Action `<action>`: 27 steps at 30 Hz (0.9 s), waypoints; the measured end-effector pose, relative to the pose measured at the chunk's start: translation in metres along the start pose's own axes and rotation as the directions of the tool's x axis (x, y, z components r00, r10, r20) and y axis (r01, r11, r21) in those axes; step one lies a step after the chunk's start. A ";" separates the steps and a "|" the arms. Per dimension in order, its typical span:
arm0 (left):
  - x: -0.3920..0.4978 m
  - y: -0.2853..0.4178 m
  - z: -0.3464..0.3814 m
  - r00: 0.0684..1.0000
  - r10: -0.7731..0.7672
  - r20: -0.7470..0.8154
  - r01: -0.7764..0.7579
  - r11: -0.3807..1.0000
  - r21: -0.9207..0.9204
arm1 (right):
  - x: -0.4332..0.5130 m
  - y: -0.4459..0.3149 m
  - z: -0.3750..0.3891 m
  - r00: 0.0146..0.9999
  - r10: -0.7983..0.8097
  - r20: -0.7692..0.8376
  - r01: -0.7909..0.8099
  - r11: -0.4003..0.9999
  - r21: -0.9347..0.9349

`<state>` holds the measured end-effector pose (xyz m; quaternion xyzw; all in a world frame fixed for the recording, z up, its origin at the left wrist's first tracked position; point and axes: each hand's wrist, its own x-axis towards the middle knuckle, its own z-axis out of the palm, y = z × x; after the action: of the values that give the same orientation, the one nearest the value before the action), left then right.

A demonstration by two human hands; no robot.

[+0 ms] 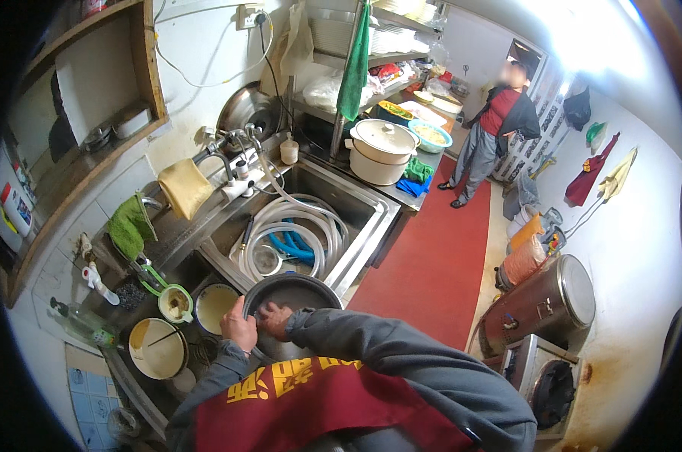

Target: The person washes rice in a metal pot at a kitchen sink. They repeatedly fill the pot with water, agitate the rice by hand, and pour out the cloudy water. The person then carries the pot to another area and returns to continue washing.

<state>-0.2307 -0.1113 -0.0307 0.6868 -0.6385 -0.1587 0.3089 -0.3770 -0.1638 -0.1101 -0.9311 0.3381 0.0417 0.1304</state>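
Note:
A dark round basin [313, 291] is tilted in front of my body, at the near edge of the steel sink [366, 226]. My left hand [240, 326] grips its left rim, thumb up. Inside the basin is my right hand [275, 321], its fingers spread against the dark inner surface, with nothing seen in it. The basin's near side is partly hidden by my right sleeve and apron. Just left of my left hand stand a white bowl [216, 305] of cloudy liquid and a green-rimmed strainer [176, 303] holding brownish residue.
A coiled clear hose [296, 237] lies in the sink below a faucet [239, 169]. An enamel pot [157, 347] holds a thin stick. A lidded white pot [380, 150] stands on the counter. A person [499, 118] stands beyond the red floor mat [437, 254].

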 end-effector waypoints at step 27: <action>0.004 0.017 -0.012 0.996 0.095 0.006 -0.093 0.988 -0.124 | 0.003 0.004 -0.004 0.999 0.037 0.038 -0.034 0.997 -0.072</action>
<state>-0.2357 -0.1127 -0.0100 0.6347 -0.6609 -0.1872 0.3541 -0.3774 -0.1692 -0.1077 -0.9280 0.3502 0.0745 0.1028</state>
